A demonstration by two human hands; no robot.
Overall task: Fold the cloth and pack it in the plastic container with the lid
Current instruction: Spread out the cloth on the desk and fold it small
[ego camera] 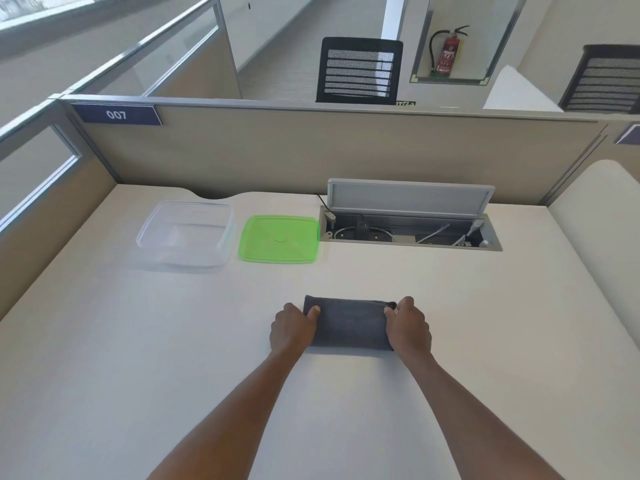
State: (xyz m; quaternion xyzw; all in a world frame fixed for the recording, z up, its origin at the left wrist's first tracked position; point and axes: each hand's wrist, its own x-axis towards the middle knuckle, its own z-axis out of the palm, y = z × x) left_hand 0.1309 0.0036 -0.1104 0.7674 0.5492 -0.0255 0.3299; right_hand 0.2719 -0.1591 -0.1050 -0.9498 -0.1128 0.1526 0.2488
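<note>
A dark grey cloth (349, 325) lies folded into a small rectangle on the white desk in front of me. My left hand (292, 329) grips its left end, thumb on top. My right hand (408, 327) grips its right end the same way. Farther back and to the left stands a clear plastic container (185, 233), open and with nothing inside. Its green lid (278, 239) lies flat on the desk just right of the container.
An open cable hatch (410, 230) with plugs and wires is sunk into the desk at the back right, its grey flap raised. A beige partition (311, 150) closes off the desk's far side and left side.
</note>
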